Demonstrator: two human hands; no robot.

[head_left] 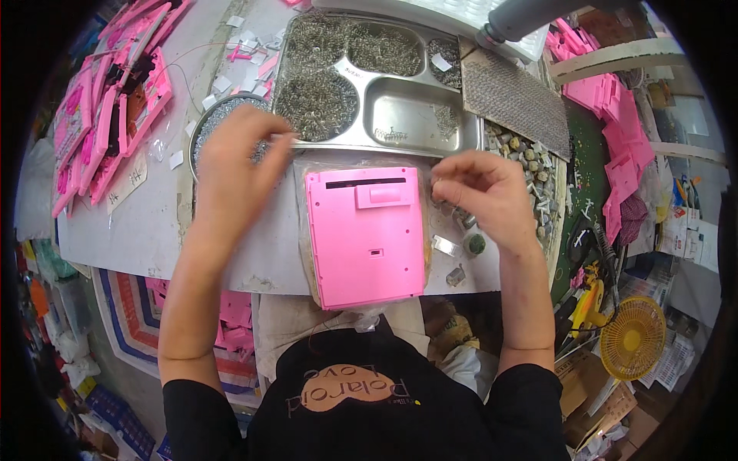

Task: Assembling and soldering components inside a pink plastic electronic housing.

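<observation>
Two hands above pink panel at table's near edge: left hand curled over bowl; right hand pinching, contents unclear. Seat small parts squarely.

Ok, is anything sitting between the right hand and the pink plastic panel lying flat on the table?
Nothing visible does. The right hand hovers just beside the upper right corner of the flat pink plastic panel, with only bare table between them. The small metal parts lie below the hand, off to the panel's right side, not in the path.
</observation>
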